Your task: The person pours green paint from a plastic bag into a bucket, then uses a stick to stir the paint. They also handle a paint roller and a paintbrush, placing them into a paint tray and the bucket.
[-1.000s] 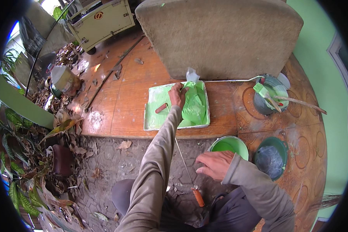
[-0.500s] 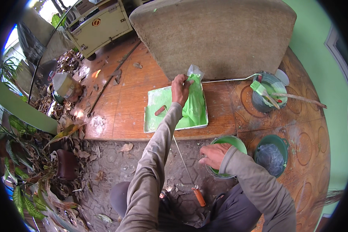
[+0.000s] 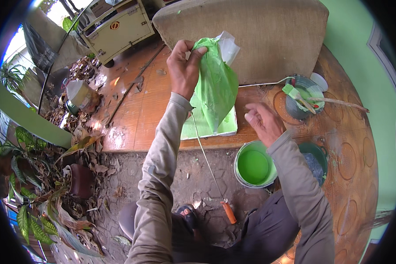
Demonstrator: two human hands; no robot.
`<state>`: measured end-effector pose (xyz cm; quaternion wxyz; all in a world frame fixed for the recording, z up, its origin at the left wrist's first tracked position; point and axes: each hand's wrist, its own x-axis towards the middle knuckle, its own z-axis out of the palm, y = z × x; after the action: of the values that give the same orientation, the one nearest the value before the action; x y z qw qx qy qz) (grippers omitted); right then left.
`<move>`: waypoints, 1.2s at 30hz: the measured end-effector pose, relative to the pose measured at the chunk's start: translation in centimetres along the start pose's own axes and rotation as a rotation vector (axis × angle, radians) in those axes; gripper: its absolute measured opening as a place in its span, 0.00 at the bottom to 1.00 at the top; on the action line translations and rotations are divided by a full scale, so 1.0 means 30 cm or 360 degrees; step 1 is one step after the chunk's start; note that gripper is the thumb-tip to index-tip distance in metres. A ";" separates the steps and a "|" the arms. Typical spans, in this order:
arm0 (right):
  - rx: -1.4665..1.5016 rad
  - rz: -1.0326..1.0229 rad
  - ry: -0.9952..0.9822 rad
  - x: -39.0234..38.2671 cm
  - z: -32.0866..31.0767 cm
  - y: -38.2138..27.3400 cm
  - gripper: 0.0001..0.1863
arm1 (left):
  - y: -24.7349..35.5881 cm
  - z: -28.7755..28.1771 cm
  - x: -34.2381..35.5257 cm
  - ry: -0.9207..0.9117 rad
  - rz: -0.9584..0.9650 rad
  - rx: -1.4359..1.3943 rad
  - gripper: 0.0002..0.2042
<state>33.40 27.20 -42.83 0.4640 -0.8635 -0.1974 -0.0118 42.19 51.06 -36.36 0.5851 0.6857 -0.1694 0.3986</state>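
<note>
Gripped at its gathered top by my left hand (image 3: 185, 66), a clear plastic bag (image 3: 215, 86) of light green paint hangs tilted above the paint tray (image 3: 190, 130). The bag's lower corner is pointed and hides much of the tray. My right hand (image 3: 267, 124) hovers to the right of the bag, fingers bent and apart, holding nothing. Below it stands a bucket (image 3: 254, 166) with bright green paint inside. A paint roller lies from the tray toward my feet; its orange handle (image 3: 229, 212) rests low, while its roller end is hidden behind my left sleeve and the bag.
Right of the tray is a dark bucket (image 3: 296, 110) with a paintbrush (image 3: 293, 93) and a wooden stick (image 3: 339, 103) across it. A green bucket (image 3: 323, 154) holding crumpled plastic stands nearer me. Behind is a large brown cushion-like block (image 3: 259, 53); plants (image 3: 24, 185) are at left.
My left hand has lifted the bag up off the tray. My right hand has moved from the paint bucket up and forward, toward the bag.
</note>
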 end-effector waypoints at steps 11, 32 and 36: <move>0.1117 0.0355 -0.0453 -0.220 -0.118 0.240 0.49 | 0.377 0.014 -0.193 -0.0303 -0.0030 -0.0295 0.03; 0.2210 0.0315 0.0206 -0.928 0.005 0.373 0.40 | 0.650 0.505 -0.587 -0.0724 -0.0573 -0.1674 0.04; 0.2169 0.0409 0.0260 -0.984 -0.012 0.396 0.39 | 0.569 0.555 -0.715 -0.0364 -0.1146 -0.1852 0.03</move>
<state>10.42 11.32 -58.10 0.9135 -0.3926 -0.0215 0.1048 22.65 26.03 -40.90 0.9320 0.3117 -0.1780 -0.0508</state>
